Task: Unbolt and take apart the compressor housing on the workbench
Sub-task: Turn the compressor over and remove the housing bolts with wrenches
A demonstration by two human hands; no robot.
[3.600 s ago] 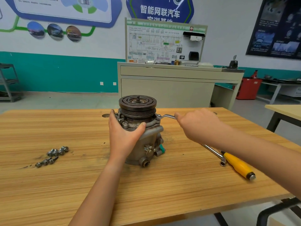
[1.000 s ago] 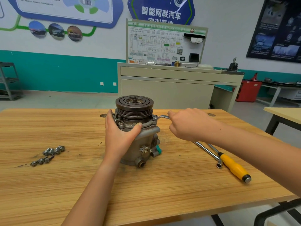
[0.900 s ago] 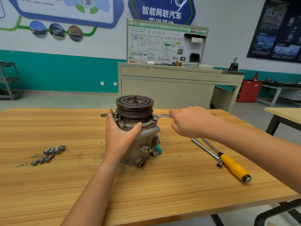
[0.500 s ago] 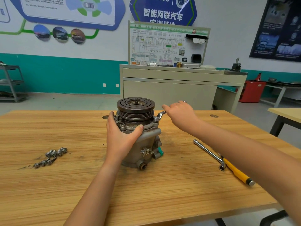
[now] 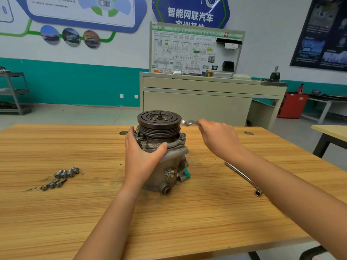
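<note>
The compressor (image 5: 173,163) is gripped by the left hand (image 5: 142,156). A wrench (image 5: 188,123), at its 2 o'clock, is grasped by the right hand (image 5: 219,139).

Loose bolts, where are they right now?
Head view: the loose bolts lie clustered on the workbench, left of the compressor that the left hand grips.
</note>
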